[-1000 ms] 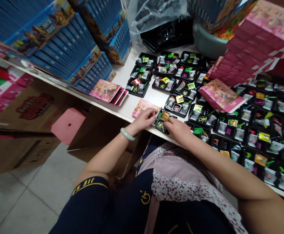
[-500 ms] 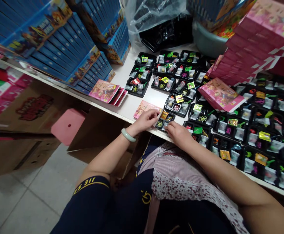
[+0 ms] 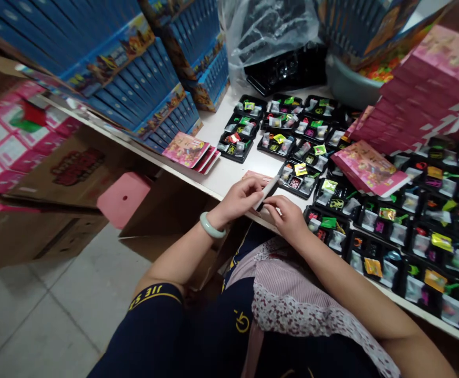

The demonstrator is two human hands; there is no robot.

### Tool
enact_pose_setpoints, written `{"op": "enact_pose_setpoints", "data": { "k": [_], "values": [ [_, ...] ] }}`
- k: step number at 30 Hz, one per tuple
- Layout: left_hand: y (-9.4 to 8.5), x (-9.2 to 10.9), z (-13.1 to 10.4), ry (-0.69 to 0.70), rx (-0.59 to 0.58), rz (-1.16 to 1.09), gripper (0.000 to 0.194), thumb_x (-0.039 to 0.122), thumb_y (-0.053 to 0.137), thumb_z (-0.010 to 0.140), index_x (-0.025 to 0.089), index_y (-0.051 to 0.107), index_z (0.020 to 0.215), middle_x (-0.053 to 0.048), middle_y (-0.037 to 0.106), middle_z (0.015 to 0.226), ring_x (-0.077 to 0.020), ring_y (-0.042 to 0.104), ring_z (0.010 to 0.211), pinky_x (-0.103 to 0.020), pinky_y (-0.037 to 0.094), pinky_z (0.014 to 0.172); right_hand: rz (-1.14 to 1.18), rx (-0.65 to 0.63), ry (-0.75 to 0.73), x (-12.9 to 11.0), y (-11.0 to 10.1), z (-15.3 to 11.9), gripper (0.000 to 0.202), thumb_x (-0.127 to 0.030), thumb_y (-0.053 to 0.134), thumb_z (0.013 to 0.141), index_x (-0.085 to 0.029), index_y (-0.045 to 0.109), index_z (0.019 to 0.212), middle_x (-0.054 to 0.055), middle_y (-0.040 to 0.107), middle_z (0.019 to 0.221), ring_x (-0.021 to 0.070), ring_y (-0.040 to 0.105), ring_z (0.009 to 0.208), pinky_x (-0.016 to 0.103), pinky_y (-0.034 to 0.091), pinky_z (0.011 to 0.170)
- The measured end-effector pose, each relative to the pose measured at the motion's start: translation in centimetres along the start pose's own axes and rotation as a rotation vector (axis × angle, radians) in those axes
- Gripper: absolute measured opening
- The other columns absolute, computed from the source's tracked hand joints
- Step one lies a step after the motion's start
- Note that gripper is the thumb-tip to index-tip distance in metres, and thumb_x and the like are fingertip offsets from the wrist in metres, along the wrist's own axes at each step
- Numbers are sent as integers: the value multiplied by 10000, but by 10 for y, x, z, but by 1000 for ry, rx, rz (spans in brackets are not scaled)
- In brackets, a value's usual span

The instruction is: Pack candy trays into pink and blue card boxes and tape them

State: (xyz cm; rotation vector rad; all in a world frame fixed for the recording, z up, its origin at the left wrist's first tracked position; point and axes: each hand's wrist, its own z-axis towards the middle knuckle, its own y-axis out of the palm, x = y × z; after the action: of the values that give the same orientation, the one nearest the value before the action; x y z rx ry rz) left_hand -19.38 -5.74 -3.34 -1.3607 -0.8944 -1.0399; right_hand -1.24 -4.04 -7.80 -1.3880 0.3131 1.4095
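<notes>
A pink printed folding card [image 3: 256, 177] is at the table's front edge, with its pale flap [image 3: 269, 190] tilted up. My left hand [image 3: 239, 198] is closed on the card, thumb and fingers pinching it near the raised flap; a pale green bangle is on that wrist. My right hand [image 3: 288, 216] is closed, its fingertips pressed together at the flap's near right side. A dark strip shows under the flap between the hands; most of what lies there is hidden. Just beyond my fingers sits a filled black tray [image 3: 298, 179] with small wrapped packets.
Several filled black trays [image 3: 375, 220] cover the table's right side. Folded pink cards [image 3: 188, 150] lie to the left, near stacked blue boxes [image 3: 135, 100]. Pink cards are piled high [image 3: 418, 89] at right, before a grey tub [image 3: 347, 79]. Cartons [image 3: 64, 184] stand below left.
The flap has been raised, and the small black tray that showed between my hands is now mostly hidden. My right fingers have moved up to the flap. The view has shifted slightly.
</notes>
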Motion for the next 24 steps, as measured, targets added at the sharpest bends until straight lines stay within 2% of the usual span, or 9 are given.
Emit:
{"op": "enact_pose_setpoints", "data": {
  "k": [3, 7, 12, 14, 16, 18, 20, 22, 24],
  "values": [
    [-13, 27, -6, 174, -14, 111, 152, 241, 505, 874, 177, 484, 739, -90, 671, 1023, -182, 620, 922, -320, 498, 802, 159, 63, 39, -13, 7, 15, 152, -293, 525, 932, -209, 650, 910, 64, 705, 885, 197, 660, 840, 338, 542, 793],
    [-62, 41, -4, 243, 89, 425, 99, 164, 468, 858, 178, 517, 773, -74, 670, 982, -160, 602, 863, -291, 467, 765, 476, -51, 62, -27, 41, 65, 206, -297, 585, 882, -215, 646, 1060, 65, 711, 1056, 200, 663, 976, 362, 532, 897],
    [-132, -4, 12, 140, 280, 640, 98, 126, 474, 800, 170, 561, 809, -28, 622, 783, -142, 537, 720, -267, 423, 696, 660, -369, 273, -46, 106, 148, 281, -129, 538, 836, -183, 655, 1087, 49, 710, 1078, 171, 661, 963, 325, 552, 836],
    [-152, -27, 16, 74, 306, 668, 72, 137, 491, 789, 171, 548, 762, -14, 600, 735, -136, 516, 689, -258, 410, 675, 656, -448, 359, -50, 120, 163, 309, -84, 489, 849, -159, 659, 1095, 52, 718, 1041, 151, 666, 911, 303, 556, 792],
    [-163, -41, 15, 13, 353, 706, 86, 163, 506, 801, 176, 528, 720, -5, 573, 698, -133, 489, 652, -254, 392, 641, 649, -460, 401, -47, 120, 160, 317, -74, 484, 853, -152, 664, 1102, 58, 723, 1036, 145, 675, 881, 292, 562, 757],
    [-166, -44, 12, 11, 403, 761, 105, 213, 537, 823, 184, 524, 723, -3, 559, 696, -142, 484, 653, -263, 389, 632, 620, -452, 403, -37, 105, 140, 279, -89, 545, 834, -166, 686, 1063, 50, 731, 1028, 155, 684, 887, 299, 564, 764],
    [-155, -35, 16, 99, 477, 811, 108, 279, 611, 817, 194, 547, 794, -20, 582, 773, -171, 514, 726, -290, 418, 674, 541, -471, 336, -23, 79, 112, 221, -109, 607, 813, -188, 714, 990, 30, 745, 1005, 165, 689, 912, 310, 556, 816],
    [-126, -19, 33, 232, 565, 813, 203, 319, 680, 792, 204, 565, 913, -49, 602, 895, -204, 541, 824, -332, 446, 748, 350, -476, 211, -9, 48, 87, 198, -131, 607, 835, -209, 725, 974, 9, 751, 1019, 153, 689, 936, 286, 538, 852],
    [-73, 3, 61, 377, 509, 748, 255, 311, 668, 817, 212, 556, 1024, -70, 603, 981, -221, 555, 886, -361, 458, 809, 24, -403, 142, 4, 19, 72, 213, -162, 587, 871, -239, 720, 1018, -14, 744, 1058, 135, 681, 946, 252, 523, 850]
  ]
}}
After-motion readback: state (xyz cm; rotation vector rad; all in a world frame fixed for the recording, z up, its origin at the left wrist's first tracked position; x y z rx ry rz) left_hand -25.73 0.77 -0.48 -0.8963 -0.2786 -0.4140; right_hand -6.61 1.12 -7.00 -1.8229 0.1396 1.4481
